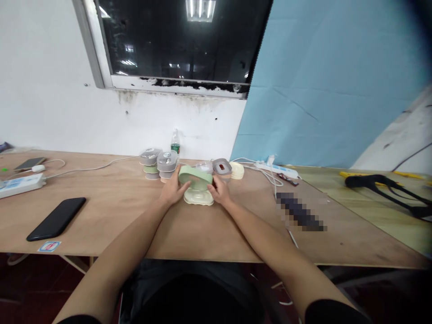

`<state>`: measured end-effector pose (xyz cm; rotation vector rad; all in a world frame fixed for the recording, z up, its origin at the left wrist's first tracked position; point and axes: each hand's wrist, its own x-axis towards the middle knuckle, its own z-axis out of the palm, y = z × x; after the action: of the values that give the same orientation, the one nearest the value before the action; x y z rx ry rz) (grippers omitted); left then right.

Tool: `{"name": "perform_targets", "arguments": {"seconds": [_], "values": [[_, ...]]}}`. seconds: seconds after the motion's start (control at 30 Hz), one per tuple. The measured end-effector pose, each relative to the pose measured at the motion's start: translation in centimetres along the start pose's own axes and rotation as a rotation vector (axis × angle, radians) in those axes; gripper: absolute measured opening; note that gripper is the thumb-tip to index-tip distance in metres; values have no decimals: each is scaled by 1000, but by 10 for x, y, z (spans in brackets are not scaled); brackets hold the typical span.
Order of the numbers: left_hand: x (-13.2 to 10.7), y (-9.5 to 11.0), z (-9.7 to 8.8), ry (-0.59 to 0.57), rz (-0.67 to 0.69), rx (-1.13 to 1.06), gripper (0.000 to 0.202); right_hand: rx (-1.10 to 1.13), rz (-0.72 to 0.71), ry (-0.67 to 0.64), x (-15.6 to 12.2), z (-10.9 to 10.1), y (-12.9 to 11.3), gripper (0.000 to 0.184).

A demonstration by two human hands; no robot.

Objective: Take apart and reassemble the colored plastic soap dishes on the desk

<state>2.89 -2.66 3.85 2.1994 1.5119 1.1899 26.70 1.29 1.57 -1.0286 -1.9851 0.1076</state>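
Note:
My left hand (173,190) and my right hand (219,190) grip opposite ends of a pale green oval plastic piece (195,177), which is tilted up on edge. Just below it, a cream ribbed plastic tray (198,197) lies on the plywood table (199,229); the green piece hides its rear part. Right behind my left hand stand two stacks of small containers with grey lids (158,162). A grey-lidded box with a red mark (222,168) sits past my right hand.
A black smartphone (56,218) and a white power strip (20,185) lie at left; another strip (276,169) and cables lie at right. A water bottle (175,142) stands behind the stacks. A pixelated object (300,211) lies right, near the table's sloping front edge.

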Motion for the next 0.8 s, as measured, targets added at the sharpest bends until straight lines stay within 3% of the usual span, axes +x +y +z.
{"name": "perform_targets", "arguments": {"seconds": [0.2, 0.37, 0.53, 0.8], "values": [[-1, 5, 1, -118, -7, 113, 63, 43, 97, -12, 8, -7, 20, 47], [1, 0, 5, -159, -32, 210, 55, 92, 158, -284, 9, -10, 37, 53], [3, -11, 13, -289, -155, 344, 62, 77, 235, -475, 11, -3, 44, 52], [8, -19, 21, -238, -186, 270, 57, 122, 274, -404, 15, 7, 44, 47]]}}
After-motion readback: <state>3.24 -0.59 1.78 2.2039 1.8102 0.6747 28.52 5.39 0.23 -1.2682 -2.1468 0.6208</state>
